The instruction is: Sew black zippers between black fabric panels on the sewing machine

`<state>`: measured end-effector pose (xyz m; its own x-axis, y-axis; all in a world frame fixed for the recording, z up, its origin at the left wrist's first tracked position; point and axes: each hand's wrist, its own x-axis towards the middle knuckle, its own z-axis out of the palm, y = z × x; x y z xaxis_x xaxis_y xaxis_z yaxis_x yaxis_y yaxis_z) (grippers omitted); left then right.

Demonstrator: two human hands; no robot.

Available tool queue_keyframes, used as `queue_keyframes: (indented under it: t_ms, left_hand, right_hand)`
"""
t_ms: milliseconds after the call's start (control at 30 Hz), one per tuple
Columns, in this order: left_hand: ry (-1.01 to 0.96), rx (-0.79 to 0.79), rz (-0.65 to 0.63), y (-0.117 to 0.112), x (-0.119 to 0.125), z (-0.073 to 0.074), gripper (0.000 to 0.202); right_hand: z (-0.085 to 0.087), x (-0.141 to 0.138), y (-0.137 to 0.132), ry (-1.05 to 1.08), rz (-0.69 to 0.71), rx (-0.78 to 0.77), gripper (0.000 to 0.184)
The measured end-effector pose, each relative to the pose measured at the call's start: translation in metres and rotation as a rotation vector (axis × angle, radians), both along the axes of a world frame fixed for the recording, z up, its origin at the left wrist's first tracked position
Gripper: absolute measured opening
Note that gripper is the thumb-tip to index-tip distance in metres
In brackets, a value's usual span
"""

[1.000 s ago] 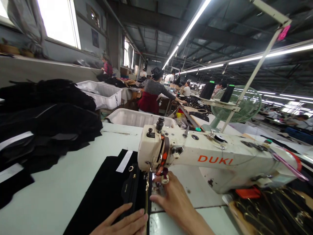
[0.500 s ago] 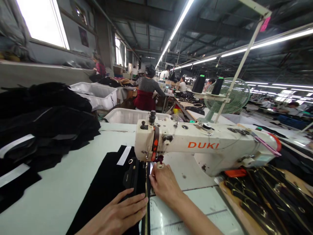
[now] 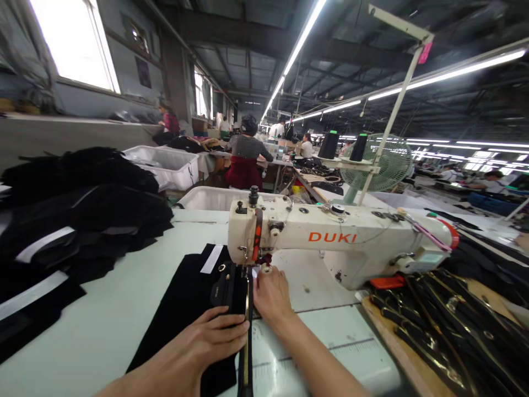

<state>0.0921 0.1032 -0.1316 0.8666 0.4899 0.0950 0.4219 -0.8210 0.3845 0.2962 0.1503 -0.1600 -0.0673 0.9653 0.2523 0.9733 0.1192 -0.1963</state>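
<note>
My left hand lies flat with fingers stretched over a black fabric panel, its fingertips on a black zipper with gold teeth. The zipper runs along the panel's right side, up under the needle area of a white sewing machine. Right of the needle, my right hand is closed with fingers curled beside the zipper; what the fingertips pinch, if anything, is hidden. A black tab with a small ring and a white strip sit on the panel.
Stacked black fabric pieces lie on the left. Black parts with gold zippers fill a board on the right. Behind the machine stand a white bin, thread cones and a green fan. A person sits farther back.
The view has shifted slightly, so the machine appears a little farther left and higher. The panel's lower edge now shows below my left hand. Both hands keep nearly the same places.
</note>
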Motion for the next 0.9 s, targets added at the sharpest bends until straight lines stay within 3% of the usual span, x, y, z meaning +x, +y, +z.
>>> queue_keyframes:
  t_ms: [100, 267, 433, 533, 700, 833, 900]
  left_hand:
    - [0.035, 0.040, 0.027, -0.005, 0.005, 0.012, 0.076]
    - [0.109, 0.080, -0.002, -0.005, 0.010, 0.016, 0.069]
    - [0.139, 0.067, -0.028, -0.005, 0.012, 0.020, 0.069]
    - [0.134, 0.058, -0.025, -0.004, 0.006, 0.015, 0.068]
    - [-0.007, 0.114, -0.002, -0.006, -0.010, -0.008, 0.080]
    - [-0.181, 0.201, 0.011, -0.006, -0.011, -0.014, 0.063]
    - [-0.187, 0.186, -0.004, -0.001, -0.008, -0.013, 0.054]
  right_hand:
    - [-0.001, 0.002, 0.001, 0.010, 0.011, 0.011, 0.021]
    - [-0.003, 0.001, 0.002, 0.032, 0.015, 0.017, 0.023]
    - [-0.006, 0.002, 0.035, 0.084, 0.057, 0.047, 0.022]
    - [-0.005, 0.014, 0.047, 0.107, 0.108, 0.063, 0.018]
    - [0.002, 0.033, 0.015, 0.121, 0.270, 0.135, 0.030]
    - [-0.006, 0.033, -0.015, 0.148, 0.538, 0.141, 0.034]
    - [-0.013, 0.030, -0.019, 0.194, 0.600, 0.170, 0.039]
